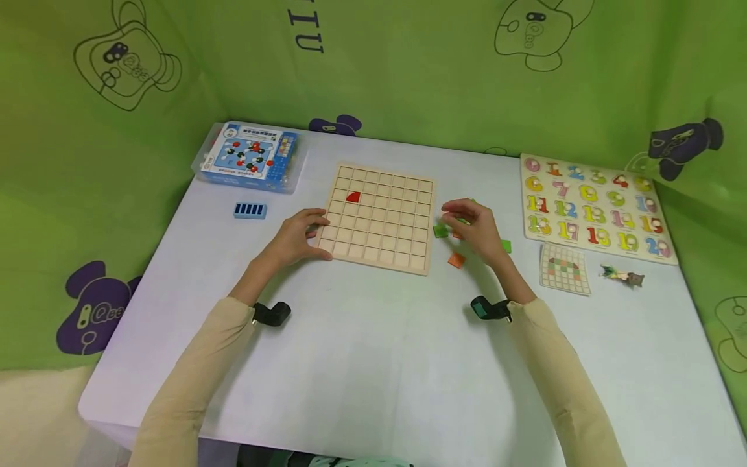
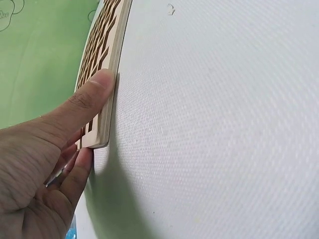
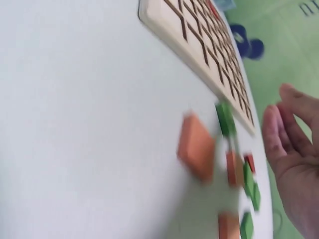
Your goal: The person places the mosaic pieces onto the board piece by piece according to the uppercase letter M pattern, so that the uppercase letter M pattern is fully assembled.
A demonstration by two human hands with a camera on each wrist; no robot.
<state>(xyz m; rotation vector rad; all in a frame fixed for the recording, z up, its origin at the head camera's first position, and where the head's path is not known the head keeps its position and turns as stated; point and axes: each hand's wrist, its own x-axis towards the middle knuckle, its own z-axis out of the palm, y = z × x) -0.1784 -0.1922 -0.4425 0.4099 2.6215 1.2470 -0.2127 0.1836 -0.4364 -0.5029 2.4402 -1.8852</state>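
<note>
A square wooden grid board (image 1: 379,224) lies on the table, with one red quarter-round piece (image 1: 353,197) in a cell near its upper left. My left hand (image 1: 296,239) grips the board's near left corner, thumb (image 2: 94,87) over the top edge and fingers against the side. To the right of the board my right hand (image 1: 477,228) hovers above loose tiles, its fingers loosely bent and nothing showing between them. Around it lie an orange tile (image 1: 456,260), a green tile (image 1: 440,231) and another green tile (image 1: 506,246); the hand hides some of the others.
At the far right sits a number puzzle board (image 1: 595,207), with a pattern card (image 1: 565,268) and a small figure-like object (image 1: 623,277) in front. A boxed molecule set (image 1: 248,155) stands at the back left, near a blue slotted block (image 1: 250,211).
</note>
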